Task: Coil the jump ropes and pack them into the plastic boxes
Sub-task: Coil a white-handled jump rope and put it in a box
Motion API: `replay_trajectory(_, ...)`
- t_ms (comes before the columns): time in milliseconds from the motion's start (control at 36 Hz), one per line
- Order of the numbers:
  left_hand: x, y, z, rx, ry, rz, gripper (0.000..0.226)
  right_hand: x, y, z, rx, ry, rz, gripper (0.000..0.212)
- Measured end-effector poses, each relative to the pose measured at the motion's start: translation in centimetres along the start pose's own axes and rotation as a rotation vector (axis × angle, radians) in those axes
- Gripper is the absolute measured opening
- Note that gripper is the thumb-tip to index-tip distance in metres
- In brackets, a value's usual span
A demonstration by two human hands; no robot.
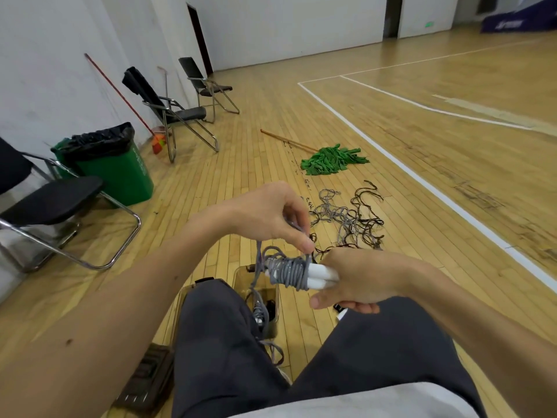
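My right hand point(358, 279) grips two white jump-rope handles point(321, 276) held side by side, with grey rope point(289, 271) wound tightly round them. Just above the coil, my left hand point(271, 215) pinches the free end of that grey rope. A loose strand hangs from the coil down into a clear plastic box point(241, 274) on the floor between my knees, where another grey coiled rope point(259, 312) lies. A tangle of grey and dark ropes point(349, 221) is spread on the wooden floor beyond my hands.
A second clear box point(184, 297) sits left of my left knee, and a brown lid-like thing point(147, 378) lies beside it. A green mop point(331, 159) lies further out. Black folding chairs point(54, 200) and a green bin point(120, 170) stand along the left wall.
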State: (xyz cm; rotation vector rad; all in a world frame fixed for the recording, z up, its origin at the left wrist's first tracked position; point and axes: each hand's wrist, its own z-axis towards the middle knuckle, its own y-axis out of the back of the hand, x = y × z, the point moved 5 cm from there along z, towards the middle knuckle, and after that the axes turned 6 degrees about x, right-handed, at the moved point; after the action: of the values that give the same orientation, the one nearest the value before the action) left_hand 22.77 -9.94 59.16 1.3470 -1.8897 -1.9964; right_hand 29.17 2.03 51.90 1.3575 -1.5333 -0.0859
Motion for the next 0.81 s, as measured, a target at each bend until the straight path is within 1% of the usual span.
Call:
replay_trajectory(111, 0.2, -0.1, -0.5, 0.071, -0.007, -0.273, 0.02, 1.3, 0.2, -0.8, 0.022, 0.07, -0.011, 0.038)
replay_trajectory(250, 1.5, -0.4, -0.9, 0.068, -0.06, -0.517, 0.003, 2.2, 0.7, -1.1, -0.006, 0.158, 0.054, 0.037)
replay_trajectory(333, 2.3, -0.7, -1.0, 0.065, -0.102, -0.68, 0.003, 2.6, 0.7, -1.0, -0.059, 0.225, 0.076, 0.039)
replay_trajectory(417, 3.3, -1.4, -1.2, 0.124, -0.147, -0.924, 0.022, 3.0, 0.4, -0.9, -0.074, 0.3, 0.131, 0.037)
replay_trajectory(472, 3.7, -2.1, -1.1, 0.147, -0.183, -1.05, 0.022, 3.5, 0.3, -0.9, -0.066, 0.356, 0.169, 0.034)
replay_trajectory(556, 3.3, -3.5, -1.0, 0.134, -0.246, -1.095, 0.017, 4.1, 0.4, -1.2, -0.073, 0.441, 0.241, 0.029)
replay_trajectory(639, 3.4, -4.0, -1.2, 0.103, -0.217, -1.138, 0.023, 3.9, 0.6, -1.3, -0.084, 0.475, 0.297, 0.026)
replay_trajectory(694, 4.0, -4.2, -1.4, 0.074, -0.189, -1.114, 0.025, 3.5, 0.6, -1.1, -0.103, 0.483, 0.331, 0.027)
replay_trajectory(778, 4.5, -4.7, -1.6, 0.041, -0.135, -1.023, 0.011, 2.9, 0.7, -0.9, -0.127, 0.489, 0.381, 0.026)
replay_trajectory(806, 4.8, -5.0, -1.5, 0.032, -0.087, -0.992, 0.025, 2.8, 0.8, -0.8, -0.137, 0.49, 0.408, 0.023)
